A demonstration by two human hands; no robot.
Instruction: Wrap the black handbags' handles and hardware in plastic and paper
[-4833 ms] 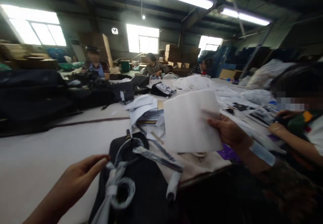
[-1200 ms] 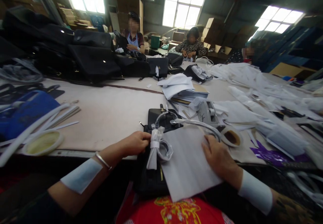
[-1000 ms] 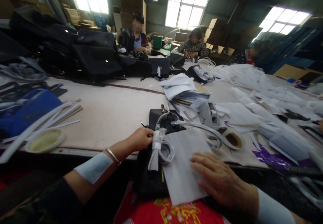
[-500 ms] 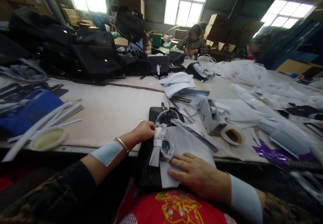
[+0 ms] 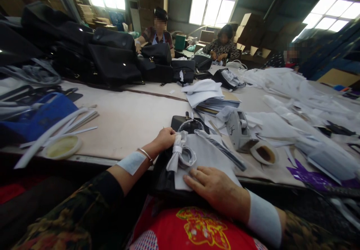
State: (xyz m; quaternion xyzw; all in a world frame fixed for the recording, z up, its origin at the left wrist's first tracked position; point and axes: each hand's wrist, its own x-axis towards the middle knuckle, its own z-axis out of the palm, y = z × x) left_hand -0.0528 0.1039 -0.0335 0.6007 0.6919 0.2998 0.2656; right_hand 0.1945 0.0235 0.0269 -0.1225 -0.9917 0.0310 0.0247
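Head view: one black bag (image 5: 160, 169), smooth-faced, roughly rectangular, lying across the front edge of the table (image 5: 129, 111), its lower end at the person's lap. Attached, from what I see: a handle (image 5: 183, 124), arched, in clear crinkled film; a white bundle (image 5: 176, 154), bow-shaped, banded at the waist; a wrapped coil (image 5: 193, 159), ring-shaped, beside it. One white sheet (image 5: 209, 154), thin, flat, straight-edged, laid over the bag's right side. One wrapped strap (image 5: 225, 150), grey and slender, slanting across the sheet toward the right.

Orientation: the bag's long axis runs from the lap outward over the table; the handle end points away from the person.

Hands: left hand (image 5: 165, 139), fingers closed on the bag's upper left edge, against the bundle; I cannot tell exactly which layer they pinch. Right hand (image 5: 216, 186), laid palm down on the sheet, fingers extended, gripping nothing.

Edges and room: pale tabletop stretches left of the bag to a blue container (image 5: 53, 115). On the right, a grey metal tape dispenser (image 5: 236, 130) and a tape roll (image 5: 264, 153) stand close. Beyond the handle, a loose paper stack (image 5: 209, 96). Below, red printed cloth (image 5: 168, 220) borders the bag.
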